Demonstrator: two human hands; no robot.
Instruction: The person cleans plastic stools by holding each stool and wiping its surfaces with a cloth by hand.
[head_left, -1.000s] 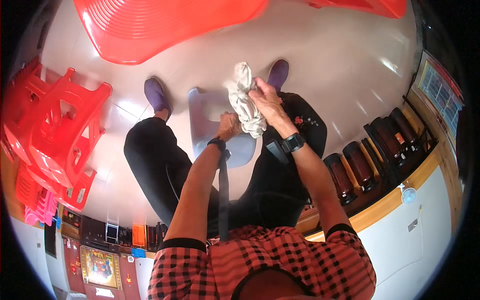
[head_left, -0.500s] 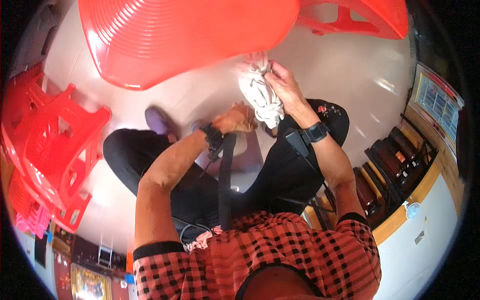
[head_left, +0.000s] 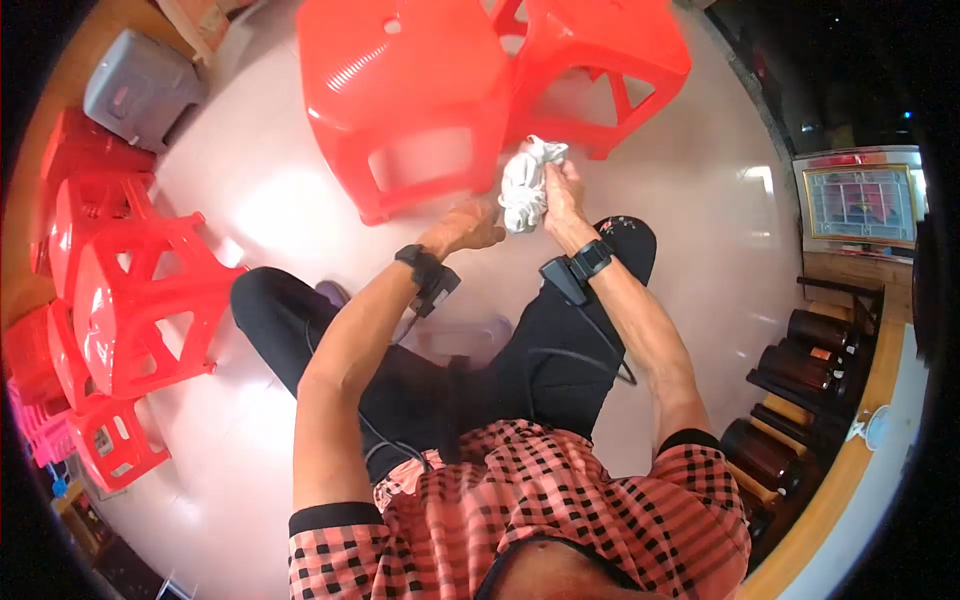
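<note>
A bunched white cloth [head_left: 524, 188] hangs from my right hand [head_left: 565, 196], whose fingers are closed on its right side. Just left of the cloth is my left hand [head_left: 468, 228], its fingers bent and slightly blurred, with nothing seen in them. Both hands are above the floor in front of my knees, near the lower edge of a red plastic stool [head_left: 410, 70]. A second red stool [head_left: 610, 45] touches or stands close beside it on the right.
Stacked red stools [head_left: 110, 300] fill the left side, with a grey stool [head_left: 142, 88] behind them. At the right are dark cylindrical objects [head_left: 765, 452] along a wooden edge, and a framed panel [head_left: 860, 203]. A pale stool shows faintly between my legs.
The view has shifted, showing more of the two red stools ahead. My hands and the white cloth have moved forward, over the floor near those stools. The pale stool is now mostly hidden below me.
</note>
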